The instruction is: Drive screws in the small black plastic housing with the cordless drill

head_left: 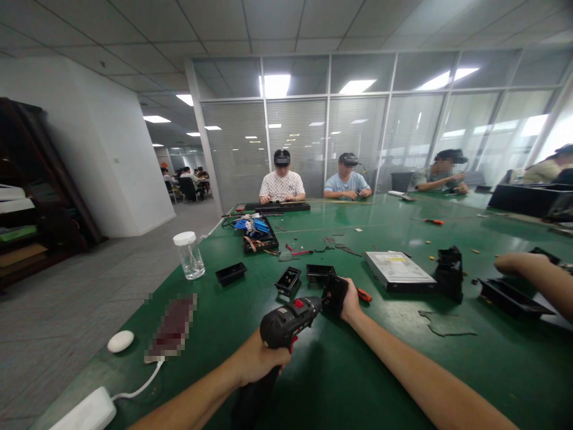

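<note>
My left hand (258,360) is wrapped round the grip of a black cordless screwdriver (286,322) with red buttons, its nose pointing right and away. My right hand (350,301) holds a small black plastic part (334,294) upright against the tool's tip on the green table (340,376). Just beyond lie two open black plastic housings (287,280), (320,273).
A flat silver-topped drive (398,270), a black bracket (450,272), a black tray (508,297) and another person's forearm (535,272) lie right. A clear jar (190,255), white mouse (120,341) and white adapter (87,411) sit left. Several people sit at the far side.
</note>
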{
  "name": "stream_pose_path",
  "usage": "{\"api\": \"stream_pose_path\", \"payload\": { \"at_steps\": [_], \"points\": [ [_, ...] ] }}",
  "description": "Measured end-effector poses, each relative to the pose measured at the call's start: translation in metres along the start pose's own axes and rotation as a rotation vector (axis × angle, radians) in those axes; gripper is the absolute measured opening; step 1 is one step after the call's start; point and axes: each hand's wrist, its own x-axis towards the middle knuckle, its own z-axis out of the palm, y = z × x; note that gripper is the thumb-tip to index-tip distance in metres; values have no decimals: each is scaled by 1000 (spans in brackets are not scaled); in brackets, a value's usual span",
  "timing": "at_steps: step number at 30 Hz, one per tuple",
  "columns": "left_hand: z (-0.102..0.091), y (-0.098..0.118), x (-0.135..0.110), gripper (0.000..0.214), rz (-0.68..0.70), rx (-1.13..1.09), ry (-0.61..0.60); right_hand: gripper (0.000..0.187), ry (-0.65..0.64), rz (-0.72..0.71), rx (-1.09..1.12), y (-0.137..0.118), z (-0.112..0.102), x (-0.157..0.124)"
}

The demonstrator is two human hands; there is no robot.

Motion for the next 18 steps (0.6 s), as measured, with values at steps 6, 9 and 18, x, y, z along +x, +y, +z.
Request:
{"api": "stream_pose_path", "payload": {
  "at_steps": [6, 9, 18],
  "points": [
    [1, 4, -1, 21, -2, -27, -16, 20, -3, -5, 1, -1, 2, -2],
    [1, 3, -1, 22, -5, -36, -9, 19, 7, -3, 8, -1, 3, -3],
    [1, -2, 1, 20, -8, -62, -7, 18, 18, -32, -6, -1, 2, -3]
  ]
}}
